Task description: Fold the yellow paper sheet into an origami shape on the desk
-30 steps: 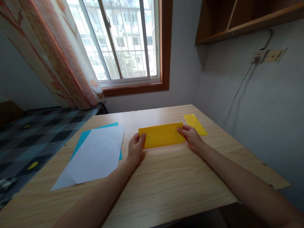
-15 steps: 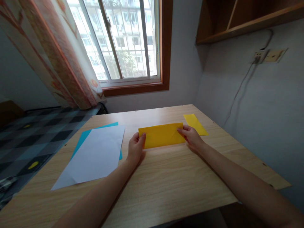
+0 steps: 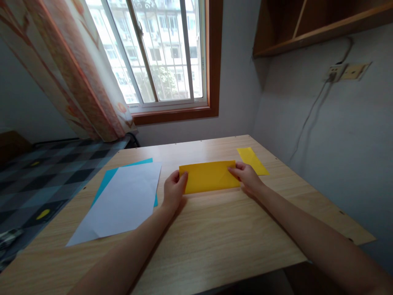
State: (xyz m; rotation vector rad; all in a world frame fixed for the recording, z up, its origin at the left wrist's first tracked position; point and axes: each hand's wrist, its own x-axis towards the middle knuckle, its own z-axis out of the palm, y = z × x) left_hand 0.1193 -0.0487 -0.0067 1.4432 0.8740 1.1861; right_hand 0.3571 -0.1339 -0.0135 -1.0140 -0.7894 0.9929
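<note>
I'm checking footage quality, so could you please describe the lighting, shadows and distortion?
Head view: the sliding glass window is overexposed; the held rectangular yellow paper looks shaded; the thin grey cable casts a soft shadow; the brown wooden shelf slants, likely wide-angle distortion.

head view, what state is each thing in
held yellow paper, gripped at both ends
left hand, gripping left end
right hand, gripping right end
other yellow paper, lying on table
blue sheet, partly covered
white sheet, lying over blue sheet
curtain, drawn aside
wall socket, plugged into
</note>
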